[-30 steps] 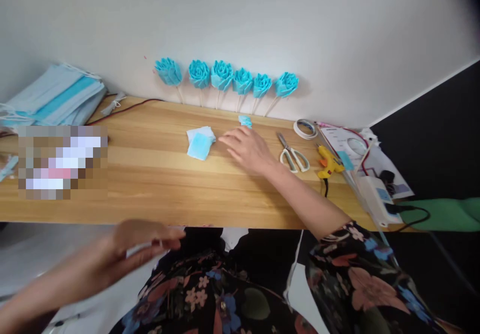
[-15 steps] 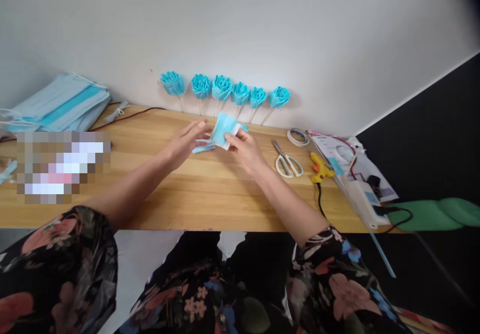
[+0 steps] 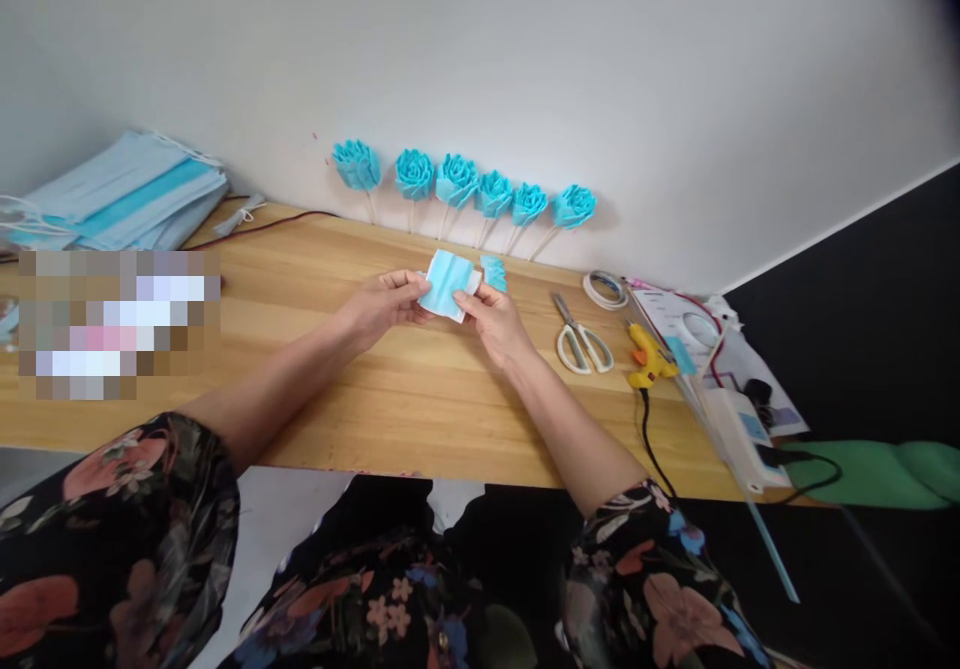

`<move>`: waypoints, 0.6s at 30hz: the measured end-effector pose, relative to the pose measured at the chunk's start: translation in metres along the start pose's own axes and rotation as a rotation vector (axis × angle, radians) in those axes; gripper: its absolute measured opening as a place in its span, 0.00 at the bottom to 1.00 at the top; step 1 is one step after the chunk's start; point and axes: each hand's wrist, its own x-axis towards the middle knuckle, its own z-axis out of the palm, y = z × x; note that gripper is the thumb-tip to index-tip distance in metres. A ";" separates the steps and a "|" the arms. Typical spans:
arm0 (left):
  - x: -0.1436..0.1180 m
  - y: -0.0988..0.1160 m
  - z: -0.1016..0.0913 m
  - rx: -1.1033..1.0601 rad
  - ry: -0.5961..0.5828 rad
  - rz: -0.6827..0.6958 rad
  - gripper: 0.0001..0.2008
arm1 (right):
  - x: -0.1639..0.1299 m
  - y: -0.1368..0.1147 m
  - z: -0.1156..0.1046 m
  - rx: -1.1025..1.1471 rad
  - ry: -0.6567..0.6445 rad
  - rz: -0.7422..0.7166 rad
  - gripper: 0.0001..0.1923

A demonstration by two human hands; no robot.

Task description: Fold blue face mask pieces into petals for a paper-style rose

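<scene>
A small square of blue-and-white face mask fabric is held up above the wooden table, its blue side toward me. My left hand pinches its left edge between thumb and fingers. On the opposite edge my right hand grips it the same way, thumb on top. Just behind my right hand lie more blue cut pieces. Several blue fabric roses on thin sticks lean against the wall beyond both hands.
White-handled scissors, a roll of white tape and a yellow glue gun lie to the right, near a white power strip. Stacked face masks sit at the back left, behind a pixelated patch.
My left hand has closed on the fabric square's left edge, where it was open beside it. The square now faces me, more level. The view has shifted slightly.
</scene>
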 end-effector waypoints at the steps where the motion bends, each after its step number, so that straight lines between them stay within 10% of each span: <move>1: 0.000 -0.001 0.000 0.012 0.008 -0.001 0.14 | -0.001 0.003 0.000 0.001 0.018 -0.004 0.20; 10: -0.003 0.002 0.003 0.364 0.177 0.232 0.08 | -0.007 0.012 -0.006 -0.075 0.118 -0.103 0.18; 18: -0.005 0.001 0.005 0.147 0.084 0.170 0.18 | -0.010 0.010 -0.013 -0.390 0.171 -0.284 0.16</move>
